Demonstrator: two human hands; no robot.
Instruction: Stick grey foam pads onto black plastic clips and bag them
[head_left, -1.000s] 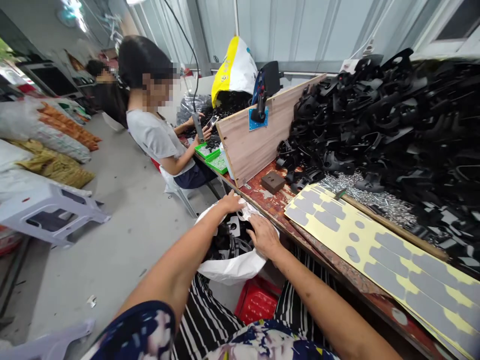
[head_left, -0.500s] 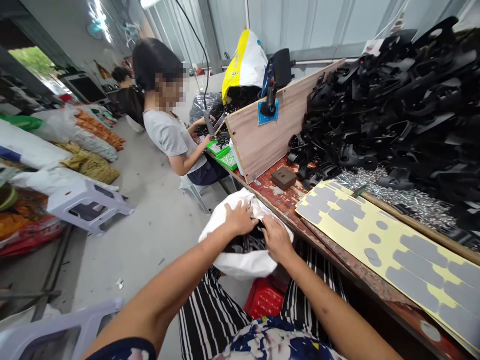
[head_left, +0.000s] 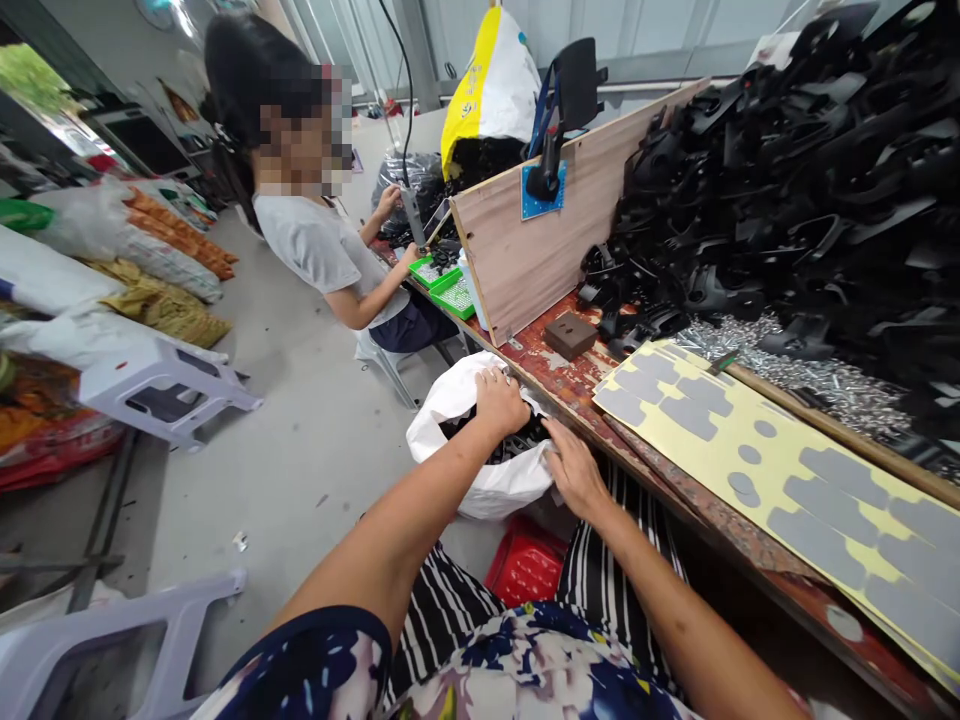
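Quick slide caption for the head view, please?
Both hands, left hand and right hand, grip the white bag of black plastic parts beside the workbench.

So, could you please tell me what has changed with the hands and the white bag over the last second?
The left hand has moved from the far rim of the white plastic bag onto its mouth, over the black plastic parts inside. The right hand has slid to the bag's near edge, gathering it. The opening looks narrower. The yellow sheet of grey stickers and the seated person stay put.
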